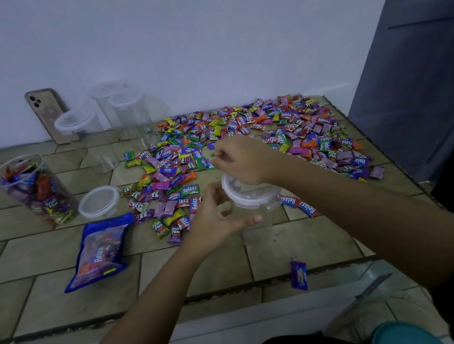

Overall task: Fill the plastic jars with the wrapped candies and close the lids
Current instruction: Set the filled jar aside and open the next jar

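Note:
A clear empty plastic jar [254, 227] with a white lid [249, 198] on top stands at the table's middle. My left hand [213, 222] holds it from the left, thumb across its front and fingers behind. My right hand [240, 160] hovers over the lid with curled fingers, which seem to pinch a small green candy [212, 155]. Behind spreads a wide pile of wrapped candies [243, 133]. At the left, a jar full of candies [35, 190] stands open, with a loose white lid [99, 201] lying beside it.
Three empty lidded jars [78, 127] [129, 113] [105, 97] stand at the back left, beside a phone [47, 113] leaning on the wall. A blue candy bag [98, 253] lies front left. One purple candy [298, 275] lies at the table's front edge. A dark door [427, 63] is on the right.

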